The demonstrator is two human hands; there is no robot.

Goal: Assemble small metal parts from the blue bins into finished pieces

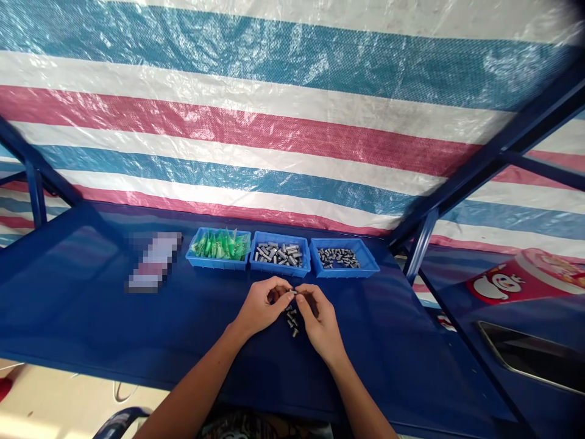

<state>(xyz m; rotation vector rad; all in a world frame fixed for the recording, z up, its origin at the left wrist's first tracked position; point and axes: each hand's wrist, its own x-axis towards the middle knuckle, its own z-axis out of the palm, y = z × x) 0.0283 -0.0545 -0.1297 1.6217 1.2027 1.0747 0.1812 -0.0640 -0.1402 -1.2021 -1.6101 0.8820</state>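
Observation:
My left hand (pixel 269 305) and my right hand (pixel 317 320) meet over the blue table, fingertips pinched together. Between them is a small silvery metal piece (pixel 293 292), mostly covered by the fingers, so its exact kind cannot be made out. Just below the fingertips lies a small cluster of screws (pixel 292 322) on the tabletop. Behind the hands stands a blue bin of metal cylinders (pixel 280 253). To its right, another blue bin holds small screw-like metal parts (pixel 339 258). The bin on the left contains small green packets (pixel 220 245).
The blue tabletop (pixel 205 335) has blue metal frame bars (pixel 418 244) on its right. A blurred, pixelated object (pixel 155 262) lies left of the bins. Further right are a red cup (pixel 521 277) and a dark phone (pixel 530 353). Striped plastic sheeting (pixel 274 134) hangs behind.

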